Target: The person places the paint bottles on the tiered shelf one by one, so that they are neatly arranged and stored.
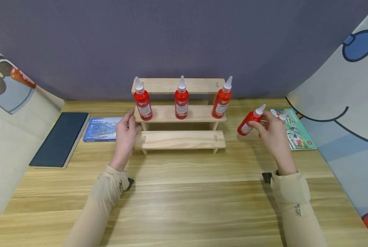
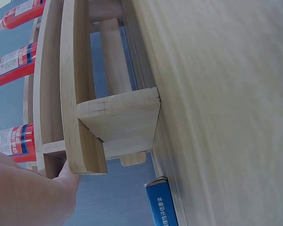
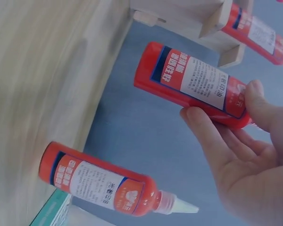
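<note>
My right hand [image 1: 273,132] pinches a red bottle [image 1: 250,122] with a white nozzle between thumb and fingers, tilted, to the right of the rack. In the right wrist view this bottle [image 3: 193,87] hangs above the table. A second red bottle [image 3: 96,179] stands on the table beside that hand, mostly hidden behind it in the head view. At the left end of the stepped wooden rack [image 1: 179,140], my left hand [image 1: 126,132] grips the middle step. Three red bottles stand spaced along this step: left [image 1: 144,104], centre [image 1: 181,104] and right [image 1: 221,103].
Left of the rack lie a blue box [image 1: 102,129] and a dark notebook [image 1: 60,139]. A green illustrated book [image 1: 301,132] lies at the right, by the standing bottle. Behind the rack rises a grey-blue panel [image 1: 184,41]; printed panels flank the wooden table [image 1: 196,202].
</note>
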`<state>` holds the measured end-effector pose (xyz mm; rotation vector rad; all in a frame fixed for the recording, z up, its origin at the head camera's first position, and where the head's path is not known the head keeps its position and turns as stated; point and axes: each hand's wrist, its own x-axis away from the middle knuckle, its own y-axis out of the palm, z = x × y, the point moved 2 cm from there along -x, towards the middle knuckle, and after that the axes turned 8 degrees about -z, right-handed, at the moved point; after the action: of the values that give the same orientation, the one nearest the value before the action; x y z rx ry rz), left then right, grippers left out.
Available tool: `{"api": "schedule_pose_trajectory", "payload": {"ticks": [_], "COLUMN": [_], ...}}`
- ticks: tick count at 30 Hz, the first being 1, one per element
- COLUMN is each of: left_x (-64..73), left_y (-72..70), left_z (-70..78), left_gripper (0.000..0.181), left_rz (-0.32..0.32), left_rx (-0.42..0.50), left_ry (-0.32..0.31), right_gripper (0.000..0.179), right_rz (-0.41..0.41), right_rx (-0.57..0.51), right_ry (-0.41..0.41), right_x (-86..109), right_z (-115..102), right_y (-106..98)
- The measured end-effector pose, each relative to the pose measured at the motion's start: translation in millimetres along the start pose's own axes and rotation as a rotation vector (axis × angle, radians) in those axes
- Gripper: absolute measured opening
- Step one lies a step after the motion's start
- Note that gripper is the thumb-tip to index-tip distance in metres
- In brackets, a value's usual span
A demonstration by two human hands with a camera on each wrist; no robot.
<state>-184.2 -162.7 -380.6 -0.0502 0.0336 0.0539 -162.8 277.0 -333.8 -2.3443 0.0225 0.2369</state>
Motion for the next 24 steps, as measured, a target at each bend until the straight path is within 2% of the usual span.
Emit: {"api": "schedule_pose_trajectory", "payload": {"ticks": [10, 24], "left_x": [-0.4, -1.0], "left_y": [0.2, -0.4], "left_z": [0.2, -0.7], "left_gripper": [0.047, 0.048], "left_rz": [-0.006, -0.003], "left_rx": [0.016, 0.024], "left_ry": [-0.002, -0.001], "right_gripper": [0.046, 0.047], "right_rz": [-0.004, -0.097], "right_rx": [0.0, -0.016], "right_ry": [-0.018, -0.031], "right_x": [4.1, 7.4], "right_z": [-20.6, -38.9], "right_y": [0.5, 12.3]}}
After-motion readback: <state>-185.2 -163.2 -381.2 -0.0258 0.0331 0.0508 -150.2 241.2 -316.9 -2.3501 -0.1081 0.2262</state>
